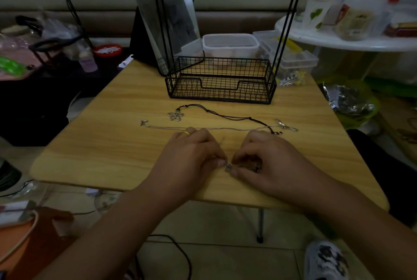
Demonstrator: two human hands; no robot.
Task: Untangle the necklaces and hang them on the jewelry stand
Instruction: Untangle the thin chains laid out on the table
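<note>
Two hands sit close together near the front edge of a small wooden table (90,144). The left hand (191,155) and the right hand (266,157) both have curled fingers, and they pinch a tiny shiny bit of necklace (227,167) between them. A gold ring (186,133) is on the left hand. Just past the hands lies a thin silver chain (162,126), stretched from side to side. Past that lies a black cord necklace (225,116) with a silver flower (175,115). Near the back edge stands a black wire jewelry stand (221,81) with a basket at the bottom. Clear plastic boxes (230,45) sit behind it.
</note>
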